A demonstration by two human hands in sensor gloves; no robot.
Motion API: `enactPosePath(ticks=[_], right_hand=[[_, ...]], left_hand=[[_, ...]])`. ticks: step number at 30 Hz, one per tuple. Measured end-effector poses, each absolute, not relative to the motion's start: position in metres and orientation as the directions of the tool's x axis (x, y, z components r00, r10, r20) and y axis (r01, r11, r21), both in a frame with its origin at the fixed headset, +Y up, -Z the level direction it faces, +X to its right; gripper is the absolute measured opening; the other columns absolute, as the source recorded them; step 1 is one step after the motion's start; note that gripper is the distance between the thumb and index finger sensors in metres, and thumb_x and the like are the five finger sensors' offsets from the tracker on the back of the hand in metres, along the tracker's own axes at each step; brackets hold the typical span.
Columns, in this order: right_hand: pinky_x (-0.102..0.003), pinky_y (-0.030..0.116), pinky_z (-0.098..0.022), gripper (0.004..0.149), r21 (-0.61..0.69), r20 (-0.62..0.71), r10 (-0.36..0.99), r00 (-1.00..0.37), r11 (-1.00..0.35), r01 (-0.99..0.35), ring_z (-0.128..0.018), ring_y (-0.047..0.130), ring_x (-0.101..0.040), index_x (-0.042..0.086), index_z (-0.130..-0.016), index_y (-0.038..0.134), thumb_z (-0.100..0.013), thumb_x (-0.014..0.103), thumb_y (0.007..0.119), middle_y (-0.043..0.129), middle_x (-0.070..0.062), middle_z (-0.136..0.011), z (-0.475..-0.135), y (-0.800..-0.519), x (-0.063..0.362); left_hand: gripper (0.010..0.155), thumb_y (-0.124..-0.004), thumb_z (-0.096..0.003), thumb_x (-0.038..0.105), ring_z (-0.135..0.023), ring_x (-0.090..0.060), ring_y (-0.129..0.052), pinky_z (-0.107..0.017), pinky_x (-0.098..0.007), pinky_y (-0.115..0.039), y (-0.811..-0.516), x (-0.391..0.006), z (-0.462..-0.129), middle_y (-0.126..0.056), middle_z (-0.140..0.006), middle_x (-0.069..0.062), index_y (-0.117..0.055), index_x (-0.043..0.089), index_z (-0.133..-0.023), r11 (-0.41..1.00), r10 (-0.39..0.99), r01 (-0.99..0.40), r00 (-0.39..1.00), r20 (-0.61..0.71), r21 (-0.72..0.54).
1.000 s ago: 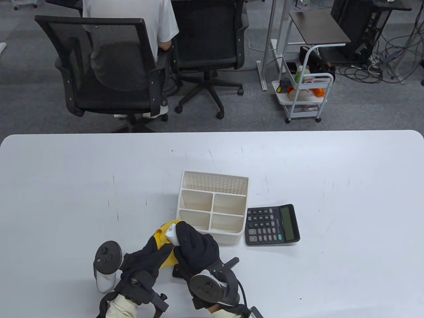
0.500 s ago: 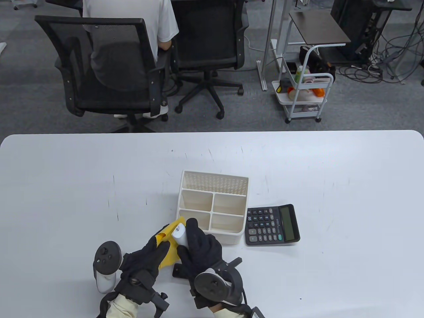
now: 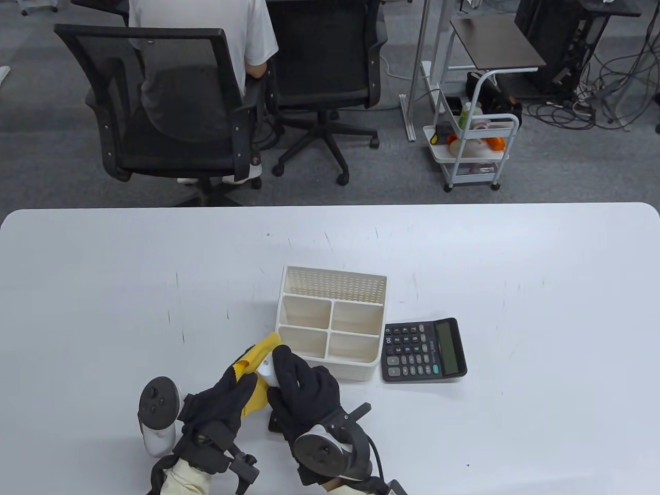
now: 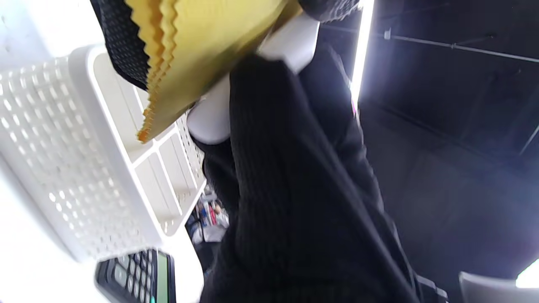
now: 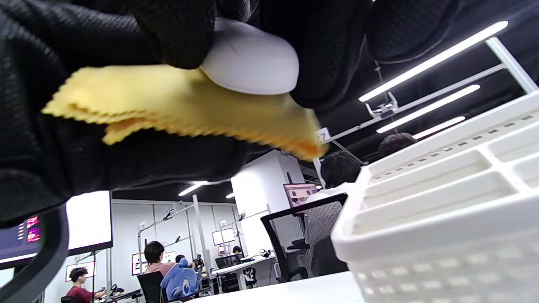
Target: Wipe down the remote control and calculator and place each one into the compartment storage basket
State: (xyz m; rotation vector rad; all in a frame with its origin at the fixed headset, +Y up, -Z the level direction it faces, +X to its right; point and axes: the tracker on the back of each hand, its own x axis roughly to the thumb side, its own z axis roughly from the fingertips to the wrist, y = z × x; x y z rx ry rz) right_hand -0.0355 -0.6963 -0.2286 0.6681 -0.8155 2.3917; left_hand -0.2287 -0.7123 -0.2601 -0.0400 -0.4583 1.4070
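Right hand (image 3: 304,384) grips remote control (image 3: 266,370), long axis toward counter's far edge; left hand (image 3: 227,394) grips yellow cloth (image 3: 255,361) against it.

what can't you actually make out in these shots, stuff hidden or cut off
- Remote control: only its white tip shows; the right hand and yellow cloth cover its buttons in every view.
- Calculator: key labels too small in the table view; cut off by the bottom edge in the left wrist view.
- Left hand: its grip under the cloth is hidden.
- Storage basket: compartment floors partly hidden by its walls.
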Motion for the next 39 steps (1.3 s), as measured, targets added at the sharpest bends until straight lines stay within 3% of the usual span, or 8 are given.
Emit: enactPosePath(ticks=[6,12,17,20,24,27,35,39], right_hand=[[-0.063,0.066,-0.057,0.067,-0.351,0.556,0.413,-0.721,-0.670,-0.655,-0.076,0.086,-0.038,0.010,-0.113,0.042,-0.056,0.029,0.073,0.074,-0.025,-0.099,-0.235,-0.697,-0.030],[-0.064,0.065,-0.056,0.067,-0.363,0.508,0.416,-0.755,-0.691,-0.625,-0.075,0.086,-0.040,0.008,-0.112,0.043,-0.056,0.027,0.074,0.074,-0.028,-0.098,-0.241,-0.699,-0.022],[-0.064,0.065,-0.056,0.068,-0.412,0.560,0.302,-0.771,-0.706,-0.576,-0.074,0.087,-0.040,0.006,-0.112,0.044,-0.056,0.027,0.075,0.074,-0.028,-0.097,-0.231,-0.695,-0.027],[-0.063,0.068,-0.055,0.073,-0.443,0.568,0.263,-0.780,-0.701,-0.559,-0.072,0.088,-0.039,-0.006,-0.110,0.041,-0.055,0.028,0.076,0.076,-0.028,-0.096,-0.228,-0.691,-0.035],[-0.061,0.072,-0.053,0.074,-0.323,0.528,0.445,-0.723,-0.683,-0.655,-0.072,0.091,-0.039,-0.011,-0.108,0.043,-0.055,0.028,0.076,0.076,-0.032,-0.099,-0.234,-0.696,-0.029],[-0.060,0.073,-0.052,0.074,-0.320,0.501,0.488,-0.715,-0.663,-0.677,-0.070,0.093,-0.039,-0.013,-0.107,0.044,-0.054,0.028,0.077,0.080,-0.031,-0.095,-0.239,-0.696,-0.024],[-0.057,0.070,-0.052,0.079,-0.422,0.482,0.404,-0.777,-0.670,-0.610,-0.056,0.089,-0.025,0.002,-0.110,0.051,-0.047,0.037,0.084,0.083,-0.014,-0.082,-0.238,-0.692,-0.015],[-0.059,0.068,-0.053,0.074,-0.412,0.542,0.334,-0.772,-0.695,-0.590,-0.062,0.087,-0.030,0.009,-0.111,0.051,-0.049,0.032,0.084,0.079,-0.015,-0.087,-0.231,-0.692,-0.027]], left_hand=[[0.053,-0.061,-0.0588,0.030,-0.090,-0.044,-0.086,-0.062,-0.050,-0.085,-0.711,-0.229,-0.260,-0.072,-0.102,-0.025,-0.053,0.009,-0.107,0.158,0.958,-0.942,0.073,0.278,-0.295],[0.053,-0.061,-0.0589,0.030,-0.090,-0.043,-0.086,-0.063,-0.050,-0.085,-0.711,-0.229,-0.260,-0.073,-0.102,-0.024,-0.054,0.009,-0.106,0.140,0.959,-0.944,0.054,0.278,-0.297],[0.053,-0.060,-0.0596,0.033,-0.092,-0.043,-0.084,-0.064,-0.051,-0.083,-0.711,-0.228,-0.260,-0.070,-0.104,-0.023,-0.053,0.011,-0.108,0.163,0.956,-0.946,0.081,0.281,-0.280],[0.055,-0.059,-0.0597,0.034,-0.092,-0.044,-0.084,-0.063,-0.051,-0.084,-0.714,-0.225,-0.259,-0.070,-0.103,-0.025,-0.050,0.009,-0.108,0.169,0.959,-0.935,0.082,0.272,-0.313],[0.053,-0.060,-0.0592,0.032,-0.091,-0.045,-0.084,-0.063,-0.052,-0.083,-0.714,-0.227,-0.260,-0.072,-0.103,-0.025,-0.055,0.009,-0.107,0.195,0.956,-0.932,0.110,0.273,-0.307],[0.053,-0.061,-0.0588,0.032,-0.091,-0.045,-0.084,-0.063,-0.052,-0.084,-0.714,-0.226,-0.259,-0.072,-0.102,-0.025,-0.056,0.009,-0.106,0.195,0.954,-0.934,0.110,0.278,-0.300],[0.055,-0.059,-0.0597,0.033,-0.093,-0.046,-0.081,-0.065,-0.052,-0.082,-0.715,-0.224,-0.259,-0.067,-0.104,-0.026,-0.049,0.008,-0.108,0.149,0.963,-0.938,0.066,0.260,-0.314],[0.056,-0.058,-0.0599,0.034,-0.094,-0.047,-0.079,-0.066,-0.053,-0.080,-0.716,-0.227,-0.260,-0.063,-0.105,-0.028,-0.047,0.009,-0.109,0.138,0.967,-0.946,0.065,0.246,-0.295]])
